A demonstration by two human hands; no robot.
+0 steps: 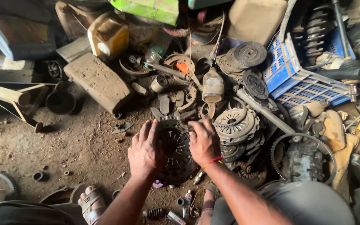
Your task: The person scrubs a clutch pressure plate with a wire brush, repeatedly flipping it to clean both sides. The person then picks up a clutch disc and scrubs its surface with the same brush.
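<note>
Head view: both hands, left and right, fingers spread flat on dark, greasy round clutch plate

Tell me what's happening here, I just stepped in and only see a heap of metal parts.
A person crouches on a dirt floor with both bare hands on a dark round clutch pressure plate lying flat on the ground. The left hand rests on its left side, the right hand, with a red thread at the wrist, on its right side. Just to the right lies a pile of worn clutch discs, with a toothed ring gear and a blue plastic crate beyond.
</note>
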